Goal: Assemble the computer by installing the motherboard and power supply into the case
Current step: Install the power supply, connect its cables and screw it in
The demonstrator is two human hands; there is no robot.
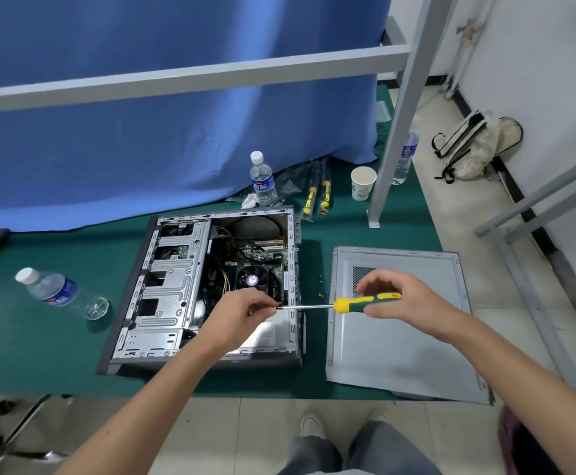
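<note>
An open grey computer case lies on its side on the green table. Inside it sits the motherboard with a black CPU fan. My right hand grips the yellow-and-green handle of a screwdriver, held level over the case's right edge. My left hand pinches something small at the screwdriver's tip, above the case's lower right part. A pale power supply surface shows under my left wrist.
The removed side panel lies right of the case, overhanging the table edge. A water bottle lies at the left; another stands behind the case, near two spare screwdrivers and a paper cup. Small screws lie between case and panel.
</note>
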